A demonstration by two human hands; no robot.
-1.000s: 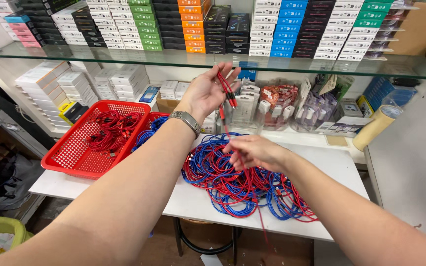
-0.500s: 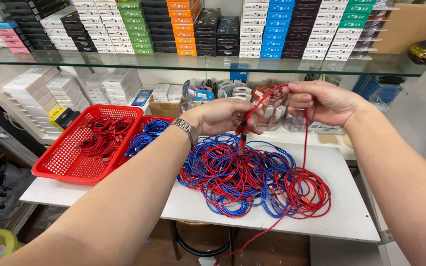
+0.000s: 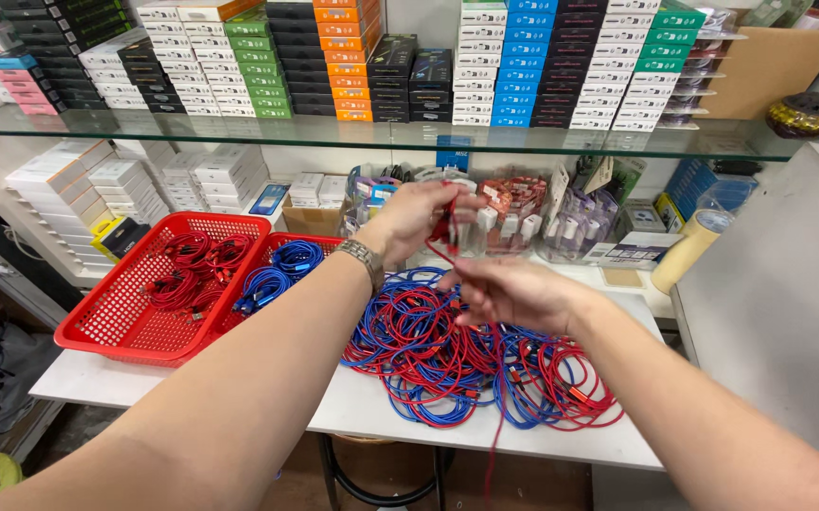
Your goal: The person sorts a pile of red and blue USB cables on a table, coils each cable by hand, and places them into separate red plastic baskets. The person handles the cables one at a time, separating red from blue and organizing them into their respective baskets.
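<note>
Two hands: raised over the white table [image 3: 239, 407], close together but not touching.
Left hand [image 3: 419, 216]: closed on a red cable [image 3: 443, 235], wristwatch [image 3: 364, 257] on wrist.
Right hand [image 3: 513, 293]: just below, fingers curled around same red cable, loose end hanging past table edge.
Cable pile [image 3: 466, 364]: red and blue tangle on table, under hands.
Red basket [image 3: 158, 284]: left of pile, holding coiled red and blue cables.

Bright, even indoor light; soft shadows; wide-angle bending at edges (forearms stretched); hands slightly blurred.
</note>
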